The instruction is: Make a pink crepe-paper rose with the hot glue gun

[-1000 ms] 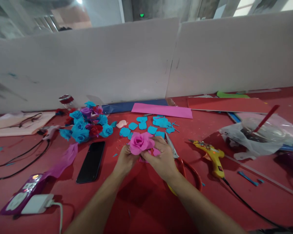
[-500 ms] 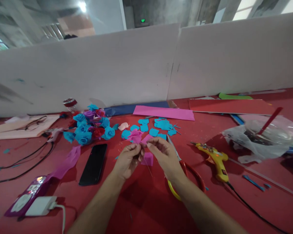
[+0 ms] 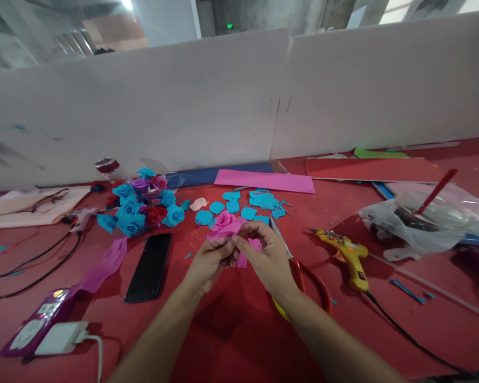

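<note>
Over the red table [image 3: 231, 330] my left hand [image 3: 207, 263] and my right hand [image 3: 265, 258] meet fingertip to fingertip, both pinched shut on a pink paper piece [image 3: 242, 259]. Just beyond the fingers lies a pink paper rose [image 3: 224, 221]. Several blue paper petals [image 3: 259, 201] are scattered behind it. Red-handled scissors [image 3: 303, 271] lie partly hidden under my right wrist.
A bunch of blue, red and purple paper roses [image 3: 141, 205] sits at the left, a black phone [image 3: 149, 267] beside it. A yellow glue gun [image 3: 349, 256] with its cable lies at the right. A pink sheet [image 3: 265, 181], a bagged drink cup [image 3: 427, 218] and a power strip [image 3: 35, 324] surround the spot.
The pink rose has left my hands and now lies on the table beyond them. My fingers have come together, pinching a small pink piece.
</note>
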A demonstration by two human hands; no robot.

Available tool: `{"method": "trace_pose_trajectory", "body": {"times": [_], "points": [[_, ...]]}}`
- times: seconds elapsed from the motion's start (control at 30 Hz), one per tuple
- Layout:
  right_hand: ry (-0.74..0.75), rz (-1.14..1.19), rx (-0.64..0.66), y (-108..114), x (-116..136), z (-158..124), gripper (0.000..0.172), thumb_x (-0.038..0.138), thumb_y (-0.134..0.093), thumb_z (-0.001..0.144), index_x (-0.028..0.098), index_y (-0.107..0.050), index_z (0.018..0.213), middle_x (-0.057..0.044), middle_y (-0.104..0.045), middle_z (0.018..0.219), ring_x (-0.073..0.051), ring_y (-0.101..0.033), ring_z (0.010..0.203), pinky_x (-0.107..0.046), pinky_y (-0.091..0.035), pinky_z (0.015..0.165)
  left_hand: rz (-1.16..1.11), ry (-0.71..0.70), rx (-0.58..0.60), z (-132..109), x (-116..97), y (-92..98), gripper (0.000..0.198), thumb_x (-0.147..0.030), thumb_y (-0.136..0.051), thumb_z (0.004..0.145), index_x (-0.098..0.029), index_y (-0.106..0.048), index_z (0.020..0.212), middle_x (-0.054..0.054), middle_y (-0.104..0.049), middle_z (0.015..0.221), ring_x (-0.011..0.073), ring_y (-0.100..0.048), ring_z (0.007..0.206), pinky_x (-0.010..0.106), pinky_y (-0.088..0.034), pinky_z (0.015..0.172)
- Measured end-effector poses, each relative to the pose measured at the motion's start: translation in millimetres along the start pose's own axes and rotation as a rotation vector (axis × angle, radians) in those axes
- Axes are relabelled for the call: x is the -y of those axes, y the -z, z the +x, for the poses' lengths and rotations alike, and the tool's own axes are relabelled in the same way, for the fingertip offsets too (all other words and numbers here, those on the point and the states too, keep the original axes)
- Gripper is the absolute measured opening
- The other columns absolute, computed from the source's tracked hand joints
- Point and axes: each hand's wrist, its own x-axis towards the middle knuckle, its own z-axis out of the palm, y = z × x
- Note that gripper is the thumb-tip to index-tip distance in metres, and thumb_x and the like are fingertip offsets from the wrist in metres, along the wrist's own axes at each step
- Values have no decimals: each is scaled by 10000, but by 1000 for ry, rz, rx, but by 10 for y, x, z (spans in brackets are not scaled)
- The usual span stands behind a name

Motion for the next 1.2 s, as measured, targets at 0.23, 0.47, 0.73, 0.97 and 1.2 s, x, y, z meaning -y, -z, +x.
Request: {"method": "trace_pose_trajectory", "body": {"times": [0.23, 0.47, 0.73, 0.97, 1.2], "points": [[-82, 129, -25, 2, -40, 24, 108, 245, -689, 717, 207, -588, 718, 11, -580, 727, -125, -523, 705, -283, -436, 689, 83, -26, 61, -21, 3, 22, 270, -323, -680, 746, -144, -591, 565, -12, -542, 524, 71, -419, 481, 226, -281, 489], [-338, 553, 49, 16, -72, 73, 280, 202, -795, 578, 210, -539, 691, 59, -529, 657, -90, -502, 582, -253, -420, 601, 70, 20, 108, -39, -24, 13, 216, -337, -704, 723, -129, -663, 688, 8, -550, 548, 76, -436, 502, 213, -278, 473], [-419, 456, -64, 34, -17, 82, 112, 221, -675, 656, 198, -566, 668, 45, -529, 674, -95, -471, 643, -238, -382, 645, -103, 42, 47, -34, -95, -18, 176, -255, -737, 675, -118, -638, 627, 24, -594, 611, 40, -402, 444, 179, -254, 402], [-424, 452, 162, 4, -37, 34, 139, 298, -711, 679, 185, -639, 640, 10, -596, 637, -118, -551, 630, -269, -468, 689, -34, 79, 58, -42, -103, -13, 216, -318, -736, 665, -124, -645, 642, -1, -536, 482, 34, -333, 367, 187, -200, 366], [-384, 422, 219, -23, -30, 18, 114, 306, -716, 688, 200, -674, 677, 22, -609, 562, -120, -561, 555, -273, -490, 627, 8, 15, 81, -18, -17, 60, 230, -310, -717, 707, -135, -610, 602, 3, -542, 500, 69, -432, 451, 198, -277, 419]]}}
